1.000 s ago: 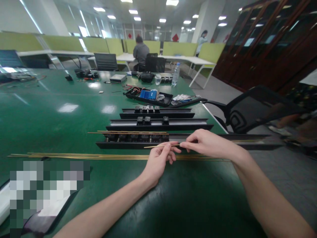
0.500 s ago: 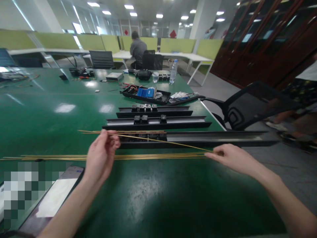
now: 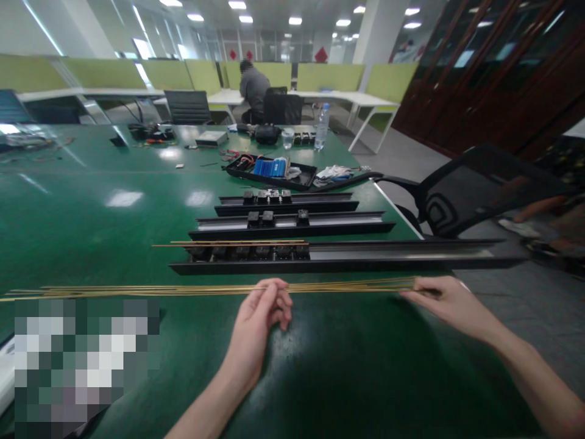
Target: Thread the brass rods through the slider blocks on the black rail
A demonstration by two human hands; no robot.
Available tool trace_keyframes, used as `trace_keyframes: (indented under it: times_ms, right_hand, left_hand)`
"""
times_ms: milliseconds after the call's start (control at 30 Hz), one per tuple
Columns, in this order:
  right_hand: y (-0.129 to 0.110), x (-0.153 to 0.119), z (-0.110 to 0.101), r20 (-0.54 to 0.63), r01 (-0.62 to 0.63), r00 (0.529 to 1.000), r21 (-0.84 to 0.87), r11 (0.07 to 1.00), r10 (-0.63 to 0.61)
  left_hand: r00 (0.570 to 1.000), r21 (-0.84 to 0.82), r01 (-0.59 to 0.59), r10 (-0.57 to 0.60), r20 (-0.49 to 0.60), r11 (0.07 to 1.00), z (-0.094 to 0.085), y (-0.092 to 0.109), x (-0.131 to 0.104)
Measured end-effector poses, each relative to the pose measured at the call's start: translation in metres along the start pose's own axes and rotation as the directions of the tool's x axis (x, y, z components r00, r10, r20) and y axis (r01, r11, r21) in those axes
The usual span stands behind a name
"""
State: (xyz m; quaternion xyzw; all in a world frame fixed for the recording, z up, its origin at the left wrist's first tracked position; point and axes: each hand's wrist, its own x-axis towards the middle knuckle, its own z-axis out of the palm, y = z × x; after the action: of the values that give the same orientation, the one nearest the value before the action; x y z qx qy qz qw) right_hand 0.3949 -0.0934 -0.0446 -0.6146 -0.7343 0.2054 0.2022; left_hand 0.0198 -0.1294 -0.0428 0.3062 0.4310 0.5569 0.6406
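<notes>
**Left hand (image 3: pixel 261 308) brought rightward along the golden rods (image 3: pixel 196 290)**

Near the table's (image 3: pixel 342 366) right edge, the ends appear pinched by the right hand (image 3: pixel 446 300), presumably to keep them steady. At mid-length, the left's fingers are curled over the rods; whether any is gripped cannot be told. They are laid before a black rail (image 3: pixel 342 266), long axis pointed at that edge.

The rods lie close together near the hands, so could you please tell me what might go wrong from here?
The bunched rods might drag or cross one another if the left hand or right hand shifts one. The separate thin rods above the near rail could perhaps roll if bumped.
</notes>
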Motion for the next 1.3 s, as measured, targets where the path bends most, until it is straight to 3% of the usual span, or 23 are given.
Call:
trace_keyframes:
  times_ms: [67, 133, 300, 400, 500, 567, 667, 800, 933, 1000, 1167, 1233, 1300]
  right_hand:
    - [-0.001, -0.002, 0.002, 0.064, 0.009, 0.998, 0.008, 1.0, -0.01]
    - [0.0, -0.005, 0.0, 0.101, 0.006, 0.995, 0.012, 1.0, -0.007]
    - [0.0, -0.008, -0.011, 0.081, -0.055, 0.995, 0.016, 0.998, 0.053]
    - [-0.011, -0.007, -0.015, 0.027, -0.053, 0.998, 0.044, 0.998, 0.052]
    - [-0.03, -0.001, -0.013, 0.002, -0.005, 1.0, 0.074, 0.997, 0.005]
    - [-0.041, 0.006, -0.008, 0.006, 0.061, 0.998, 0.077, 0.995, -0.062]
    - [-0.046, 0.018, 0.003, 0.003, 0.141, 0.99, 0.06, 0.988, -0.142]
    - [-0.039, 0.031, 0.021, 0.022, 0.135, 0.99, 0.088, 0.987, -0.137]
    - [-0.041, 0.035, 0.036, 0.124, 0.143, 0.98, 0.123, 0.982, -0.158]
    - [-0.047, 0.036, 0.042, 0.125, 0.174, 0.974, 0.116, 0.978, -0.188]
    - [-0.053, 0.042, 0.059, 0.081, 0.324, 0.94, 0.086, 0.942, -0.331]
    - [-0.053, 0.044, 0.067, 0.066, 0.403, 0.911, 0.073, 0.912, -0.408]
    - [-0.055, 0.046, 0.074, 0.053, 0.456, 0.887, 0.055, 0.888, -0.459]
  left_hand:
    - [0.997, 0.024, 0.015, -0.017, 0.08, 1.0, 0.018, -0.014, -0.003]
    - [0.994, 0.056, -0.046, 0.04, 0.099, 0.997, 0.027, -0.014, -0.001]
    - [0.973, 0.143, -0.206, 0.188, 0.131, 0.968, 0.018, 0.023, 0.016]
    - [0.948, 0.13, -0.314, 0.317, -0.002, 0.94, -0.004, 0.054, 0.031]
    - [0.833, 0.085, -0.508, 0.514, -0.206, 0.857, -0.03, 0.08, 0.042]
    - [0.796, 0.066, -0.541, 0.535, -0.284, 0.839, -0.045, 0.087, 0.045]
    - [0.812, 0.067, -0.487, 0.48, -0.333, 0.871, -0.061, 0.082, 0.041]
    - [0.938, 0.161, -0.22, 0.254, -0.237, 0.962, -0.076, 0.063, 0.03]
    - [0.964, 0.334, -0.056, 0.137, -0.226, 0.941, -0.095, 0.058, 0.022]
    - [0.969, 0.443, -0.028, 0.134, -0.21, 0.896, -0.104, 0.059, 0.022]
    - [0.926, 0.665, -0.036, 0.275, -0.259, 0.746, -0.116, 0.052, 0.02]
    - [0.918, 0.758, -0.067, 0.338, -0.208, 0.649, -0.114, 0.044, 0.014]
    - [0.914, 0.862, -0.125, 0.395, -0.092, 0.491, -0.109, 0.035, 0.009]
